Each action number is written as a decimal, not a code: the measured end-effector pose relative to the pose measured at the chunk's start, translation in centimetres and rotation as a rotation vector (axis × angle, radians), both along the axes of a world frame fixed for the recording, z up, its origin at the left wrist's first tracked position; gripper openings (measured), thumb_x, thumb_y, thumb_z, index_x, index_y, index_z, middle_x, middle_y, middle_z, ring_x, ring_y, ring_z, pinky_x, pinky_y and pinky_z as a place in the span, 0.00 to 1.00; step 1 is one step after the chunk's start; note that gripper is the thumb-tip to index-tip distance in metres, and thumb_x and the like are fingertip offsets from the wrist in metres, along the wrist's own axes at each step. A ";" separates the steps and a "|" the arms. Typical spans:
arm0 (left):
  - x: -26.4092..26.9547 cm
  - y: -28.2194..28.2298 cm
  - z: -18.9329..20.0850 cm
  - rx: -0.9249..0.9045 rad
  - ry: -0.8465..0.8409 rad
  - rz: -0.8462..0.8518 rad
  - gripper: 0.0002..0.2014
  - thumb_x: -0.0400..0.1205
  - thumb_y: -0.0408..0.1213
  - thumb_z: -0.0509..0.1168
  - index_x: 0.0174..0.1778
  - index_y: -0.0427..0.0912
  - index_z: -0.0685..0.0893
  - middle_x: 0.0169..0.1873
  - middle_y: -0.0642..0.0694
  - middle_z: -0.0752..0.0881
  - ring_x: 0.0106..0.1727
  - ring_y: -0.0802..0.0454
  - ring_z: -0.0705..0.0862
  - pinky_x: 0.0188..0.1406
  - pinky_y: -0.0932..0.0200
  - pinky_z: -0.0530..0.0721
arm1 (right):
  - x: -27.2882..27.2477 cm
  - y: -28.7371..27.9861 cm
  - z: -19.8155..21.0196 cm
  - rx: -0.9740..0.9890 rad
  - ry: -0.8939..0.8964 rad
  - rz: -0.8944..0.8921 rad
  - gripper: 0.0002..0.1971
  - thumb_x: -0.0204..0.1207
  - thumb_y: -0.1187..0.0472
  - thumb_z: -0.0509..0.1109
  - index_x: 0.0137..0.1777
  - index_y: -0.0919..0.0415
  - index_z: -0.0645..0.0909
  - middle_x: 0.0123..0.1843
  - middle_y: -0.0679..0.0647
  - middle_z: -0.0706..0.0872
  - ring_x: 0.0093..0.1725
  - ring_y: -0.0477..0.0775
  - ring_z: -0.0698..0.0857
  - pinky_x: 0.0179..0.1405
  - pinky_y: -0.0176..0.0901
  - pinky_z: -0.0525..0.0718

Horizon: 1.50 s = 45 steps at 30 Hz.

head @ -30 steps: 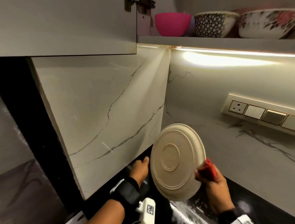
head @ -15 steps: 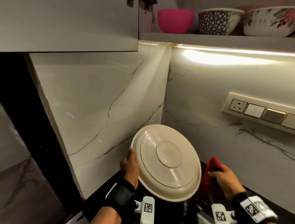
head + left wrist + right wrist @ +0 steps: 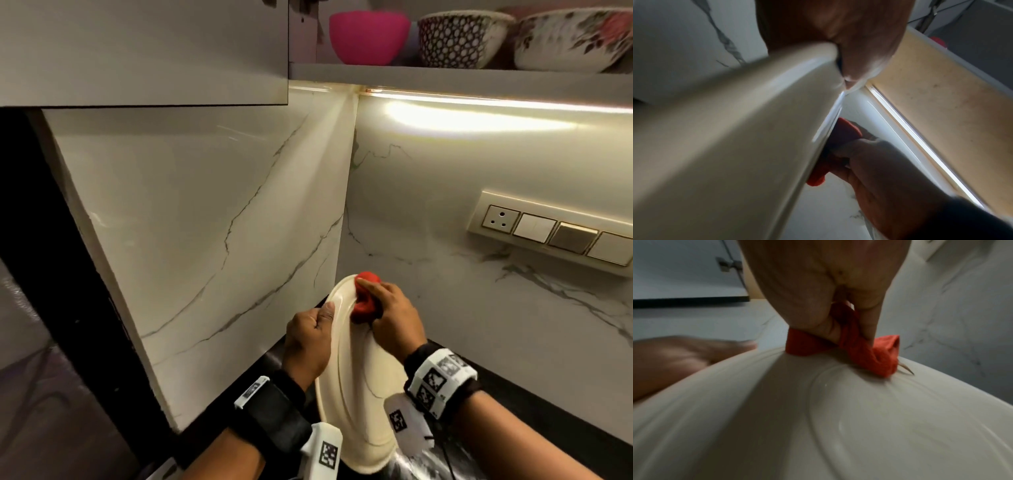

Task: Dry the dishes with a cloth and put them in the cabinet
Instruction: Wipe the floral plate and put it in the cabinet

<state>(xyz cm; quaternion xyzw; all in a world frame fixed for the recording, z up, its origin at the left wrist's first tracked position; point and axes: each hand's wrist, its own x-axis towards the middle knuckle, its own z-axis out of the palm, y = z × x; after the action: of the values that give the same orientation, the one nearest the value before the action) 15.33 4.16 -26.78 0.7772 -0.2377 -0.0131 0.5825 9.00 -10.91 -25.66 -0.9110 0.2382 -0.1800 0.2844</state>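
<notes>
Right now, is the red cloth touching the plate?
Touching. The right wrist view shows the red cloth, bunched in the right hand, pressed onto the plate with no gap.

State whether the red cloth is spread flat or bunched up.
Bunched up: the right hand grips the red cloth in a crumpled wad against the plate.

Head cam: looks forward and down into the marble corner, w/ shelf [image 3: 445, 80] up top and both wrists at bottom. Left wrist cam: v. close, looks up along the left hand [image 3: 838, 32] past the plate [image 3: 725, 146] rim toward the lit shelf underside. Right wrist cam: close, looks along the right hand [image 3: 818, 288] onto the plate face. All 3 share the plate and red cloth [image 3: 365, 301].
</notes>
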 end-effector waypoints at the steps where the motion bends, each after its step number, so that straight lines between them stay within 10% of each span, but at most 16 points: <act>1: 0.2 0.0 0.1 -0.008 -0.001 0.014 0.25 0.86 0.46 0.59 0.27 0.32 0.77 0.22 0.39 0.80 0.28 0.41 0.75 0.28 0.52 0.70 | -0.4 1.1 -0.2 -0.034 -0.019 0.038 0.36 0.71 0.71 0.70 0.75 0.39 0.72 0.75 0.48 0.74 0.73 0.56 0.74 0.73 0.49 0.74; 10: 1.5 0.2 -0.2 -0.047 0.269 0.108 0.27 0.87 0.50 0.54 0.37 0.31 0.86 0.34 0.37 0.88 0.36 0.42 0.85 0.38 0.53 0.84 | -5.5 6.2 -4.6 -0.342 -0.180 0.371 0.36 0.70 0.60 0.74 0.74 0.30 0.69 0.79 0.45 0.70 0.61 0.51 0.80 0.58 0.43 0.82; 15: 1.4 1.1 0.5 -0.108 0.344 0.176 0.25 0.86 0.50 0.56 0.35 0.32 0.82 0.32 0.36 0.85 0.35 0.43 0.81 0.36 0.53 0.82 | -10.8 5.2 -8.7 -0.497 -0.172 0.596 0.09 0.81 0.44 0.65 0.60 0.35 0.76 0.81 0.46 0.67 0.68 0.49 0.76 0.54 0.41 0.86; 21: 0.0 2.0 1.4 -0.159 0.350 0.157 0.22 0.86 0.51 0.55 0.33 0.40 0.81 0.30 0.44 0.85 0.33 0.46 0.84 0.30 0.60 0.80 | -14.7 -1.3 -13.0 -0.570 -0.079 0.508 0.04 0.78 0.51 0.68 0.51 0.44 0.80 0.82 0.38 0.60 0.70 0.49 0.75 0.54 0.43 0.86; 25: -1.3 1.6 2.1 -0.127 0.274 0.155 0.22 0.87 0.50 0.54 0.34 0.41 0.81 0.27 0.47 0.84 0.28 0.54 0.83 0.23 0.67 0.76 | -13.2 -4.4 -9.5 -0.408 -0.168 0.229 0.23 0.59 0.64 0.83 0.52 0.45 0.81 0.78 0.35 0.63 0.63 0.55 0.80 0.51 0.53 0.87; 33: -4.1 -1.0 3.6 -0.061 0.088 0.077 0.24 0.87 0.48 0.55 0.36 0.33 0.83 0.30 0.42 0.83 0.31 0.49 0.80 0.30 0.60 0.77 | -6.3 -3.8 0.9 -0.555 -0.209 0.493 0.38 0.72 0.64 0.77 0.78 0.35 0.68 0.83 0.53 0.64 0.74 0.63 0.72 0.68 0.54 0.76; 41: -3.8 0.2 3.9 -0.077 0.031 0.038 0.22 0.86 0.49 0.55 0.29 0.43 0.80 0.26 0.49 0.83 0.26 0.57 0.82 0.21 0.73 0.79 | -4.6 -7.1 -1.5 -0.315 -0.032 0.236 0.46 0.70 0.77 0.66 0.80 0.35 0.60 0.83 0.51 0.62 0.78 0.61 0.70 0.75 0.49 0.70; 45: -3.4 0.1 4.0 -0.131 -0.025 0.076 0.24 0.86 0.48 0.57 0.36 0.32 0.84 0.30 0.39 0.86 0.30 0.49 0.84 0.31 0.57 0.84 | -5.4 -7.3 -4.7 0.023 0.176 0.069 0.46 0.66 0.72 0.61 0.82 0.36 0.56 0.78 0.56 0.69 0.75 0.63 0.73 0.76 0.53 0.71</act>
<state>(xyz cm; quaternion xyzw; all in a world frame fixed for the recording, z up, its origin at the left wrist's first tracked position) 11.94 4.24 -22.74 0.7458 -0.2157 0.0341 0.6294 3.57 -18.21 -30.32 -0.9276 0.2331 -0.0866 0.2787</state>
